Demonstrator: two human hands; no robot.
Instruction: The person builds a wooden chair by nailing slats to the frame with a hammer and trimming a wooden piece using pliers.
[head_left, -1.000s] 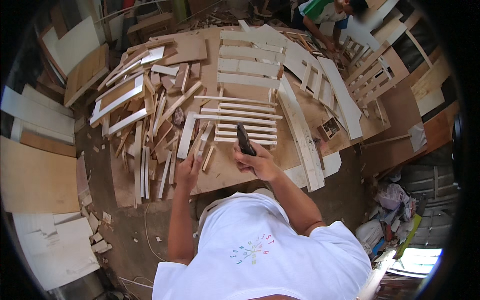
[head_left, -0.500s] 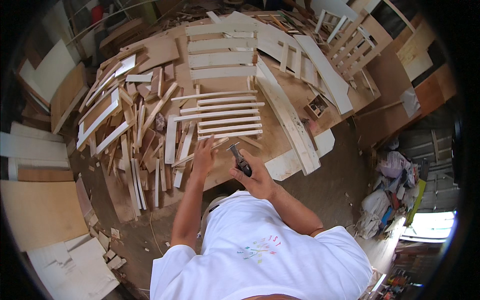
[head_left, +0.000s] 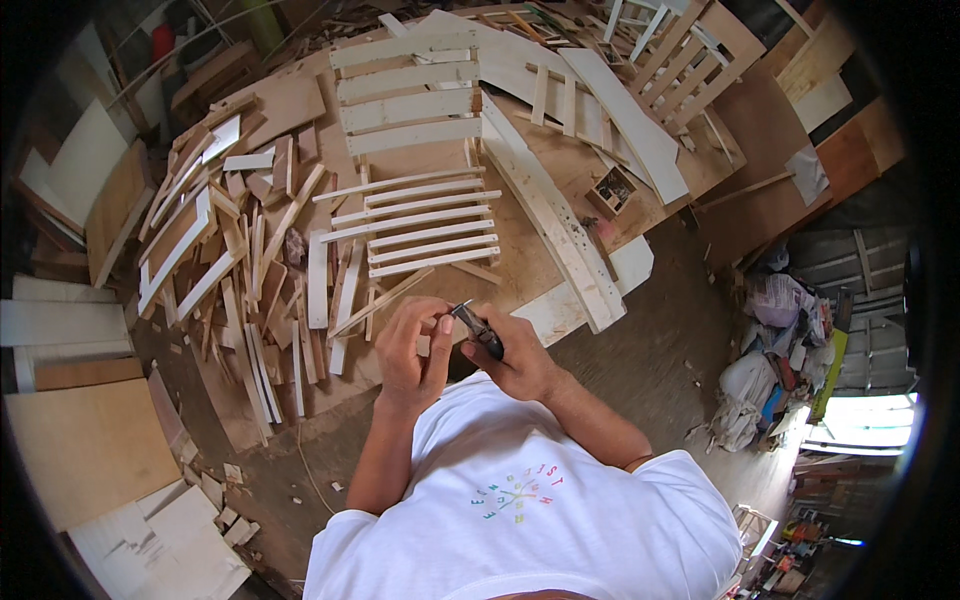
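Note:
My right hand (head_left: 520, 352) is closed round the black grip of a hammer (head_left: 482, 334), whose metal head points away from my chest. Close beside that head is my left hand (head_left: 412, 345), thumb and fingers drawn together in a pinch. Whatever the pinch holds is too small to make out. Both hands are in front of my body, just above the near edge of the workbench (head_left: 530, 270). Beyond them lies a slatted wooden frame (head_left: 435, 225), its pale slats set across two rails.
Loose wood offcuts (head_left: 265, 240) are heaped on the left. Behind the slats is a wider-slatted panel (head_left: 410, 100). A long thick plank (head_left: 550, 220) slants along the right, near a small box (head_left: 612, 190) of fasteners. Bags (head_left: 750, 385) are piled on the right.
My left hand has come off the slats' near edge and moved toward me and right, meeting the hammer head. Its fingers have closed. The right hand still grips the hammer.

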